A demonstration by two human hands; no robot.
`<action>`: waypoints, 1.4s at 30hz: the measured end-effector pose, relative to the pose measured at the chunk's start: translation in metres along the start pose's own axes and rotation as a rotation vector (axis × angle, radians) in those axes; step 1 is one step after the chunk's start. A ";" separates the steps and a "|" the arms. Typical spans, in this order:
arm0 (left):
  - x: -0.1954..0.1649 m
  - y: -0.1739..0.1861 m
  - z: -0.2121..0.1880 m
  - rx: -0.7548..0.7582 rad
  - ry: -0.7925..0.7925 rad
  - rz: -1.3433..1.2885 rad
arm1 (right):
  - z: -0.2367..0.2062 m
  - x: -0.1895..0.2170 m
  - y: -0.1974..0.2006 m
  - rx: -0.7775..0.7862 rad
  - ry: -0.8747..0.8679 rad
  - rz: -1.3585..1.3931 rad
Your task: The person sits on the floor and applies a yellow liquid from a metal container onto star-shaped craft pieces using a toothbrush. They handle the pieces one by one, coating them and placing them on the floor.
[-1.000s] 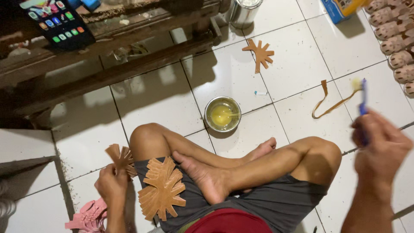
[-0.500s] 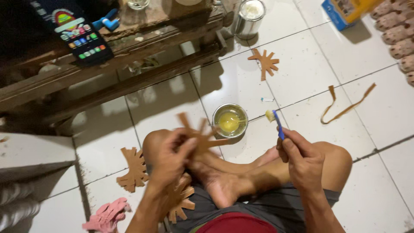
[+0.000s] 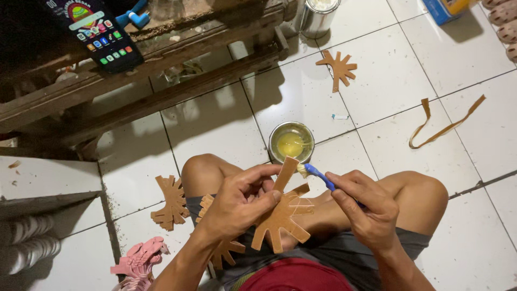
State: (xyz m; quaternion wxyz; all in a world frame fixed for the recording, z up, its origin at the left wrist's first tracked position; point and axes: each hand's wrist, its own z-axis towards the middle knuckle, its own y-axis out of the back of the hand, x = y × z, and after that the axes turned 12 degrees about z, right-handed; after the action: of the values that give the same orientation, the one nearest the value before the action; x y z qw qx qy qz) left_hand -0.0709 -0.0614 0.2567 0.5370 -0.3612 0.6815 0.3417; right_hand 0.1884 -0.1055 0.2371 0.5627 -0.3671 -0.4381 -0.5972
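My left hand grips a tan star-shaped cut-out with several long fingers, held up over my crossed legs. My right hand holds a blue-handled brush, and its bristle tip touches one upright strip of the cut-out. Just beyond my knees, on the tile, stands a small round tin of yellow glue. Another tan cut-out lies on my lap, partly hidden under my left forearm.
More tan cut-outs lie on the floor at the left and far ahead. A pink cut-out sits at the lower left. A tan strip curls at the right. A wooden bench holds a phone; a metal can stands behind.
My right hand came in from the far right to my lap with the brush. My left hand lifted a cut-out from beside my knee; the brush tip now touches it.
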 end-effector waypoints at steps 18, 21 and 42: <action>0.015 -0.003 0.001 0.022 -0.062 0.019 | -0.002 -0.009 0.003 -0.011 -0.037 -0.100; 0.012 -0.007 0.000 0.023 -0.071 0.065 | 0.001 -0.018 0.008 0.035 -0.058 -0.172; 0.001 0.005 -0.001 -0.456 -0.575 0.703 | -0.018 -0.080 0.034 -0.537 -0.436 0.371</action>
State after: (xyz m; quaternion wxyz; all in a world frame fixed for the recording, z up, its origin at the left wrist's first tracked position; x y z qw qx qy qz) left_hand -0.0757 -0.0594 0.2567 0.4629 -0.1095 0.4945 0.7275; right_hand 0.2308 -0.0940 0.1599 0.4389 -0.6926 -0.3018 -0.4865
